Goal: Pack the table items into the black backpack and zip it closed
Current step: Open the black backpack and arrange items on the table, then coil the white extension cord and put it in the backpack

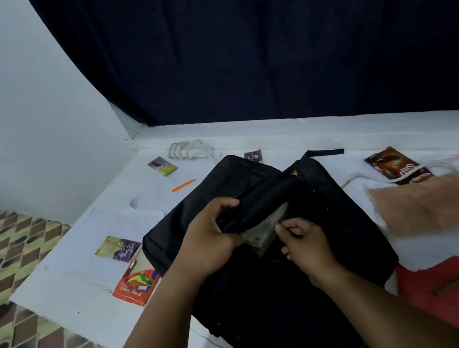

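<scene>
While the left hand [213, 238] grips the raised flap of the soft black fabric backpack [266, 253], fingers curled round its edge, the right hand [306, 240] pinches a pale greenish flat packet [265, 230] at the pocket mouth; what the packet is cannot be told. If the flap slips from that grip, the opening would likely sag shut and the packet could catch on its edge or crumple. The backpack lies flat in the middle of the white bench [84, 260], limp and dark, its opening slack. Much remains outside: an orange box of colour pencils [137, 285] touching its left side, an orange pencil [183, 185] beyond, a brown snack wrapper [398, 165] to the right.
</scene>
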Demonstrator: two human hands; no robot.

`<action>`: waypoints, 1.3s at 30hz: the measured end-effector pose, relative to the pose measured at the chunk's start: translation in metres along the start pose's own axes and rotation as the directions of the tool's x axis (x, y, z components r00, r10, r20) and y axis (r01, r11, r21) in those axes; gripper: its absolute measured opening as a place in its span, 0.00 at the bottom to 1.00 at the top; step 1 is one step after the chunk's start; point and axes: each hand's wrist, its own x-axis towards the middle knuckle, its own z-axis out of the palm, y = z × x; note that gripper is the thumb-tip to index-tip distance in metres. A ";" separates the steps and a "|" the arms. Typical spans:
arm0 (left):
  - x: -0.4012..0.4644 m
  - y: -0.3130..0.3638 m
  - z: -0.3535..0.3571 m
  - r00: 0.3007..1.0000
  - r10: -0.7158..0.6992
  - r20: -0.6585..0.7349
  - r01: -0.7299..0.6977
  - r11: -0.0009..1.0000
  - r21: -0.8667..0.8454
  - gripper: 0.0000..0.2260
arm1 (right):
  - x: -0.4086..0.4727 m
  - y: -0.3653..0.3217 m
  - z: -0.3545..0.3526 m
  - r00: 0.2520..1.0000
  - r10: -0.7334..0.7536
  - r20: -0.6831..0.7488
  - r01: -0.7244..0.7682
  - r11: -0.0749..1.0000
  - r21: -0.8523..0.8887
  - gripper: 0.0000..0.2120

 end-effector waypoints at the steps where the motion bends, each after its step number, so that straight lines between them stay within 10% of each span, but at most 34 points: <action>1: -0.001 -0.003 0.000 1.000 0.006 0.023 -0.006 1.000 0.010 0.24 | -0.006 -0.005 -0.002 0.999 -0.024 -0.047 0.025 0.999 0.022 0.02; 7: -0.004 -0.015 -0.004 0.966 0.052 0.253 -0.041 0.998 -0.047 0.20 | -0.042 -0.053 -0.012 0.868 -0.365 -0.337 0.393 0.919 0.017 0.08; 13: 0.026 -0.013 -0.043 1.000 0.002 0.018 0.004 0.954 -0.300 0.05 | -0.029 -0.104 0.019 0.781 -0.603 -0.161 0.582 0.797 -0.161 0.07; 29: 0.176 -0.152 -0.229 1.000 -0.026 -0.017 0.024 0.993 -0.115 0.07 | 0.080 -0.153 0.213 0.899 -0.427 0.093 0.416 0.772 -0.480 0.06; 39: 0.301 -0.207 -0.226 0.969 0.214 0.122 -0.237 0.947 0.219 0.14 | 0.169 -0.125 0.248 0.959 -0.269 0.092 0.264 0.717 -0.645 0.10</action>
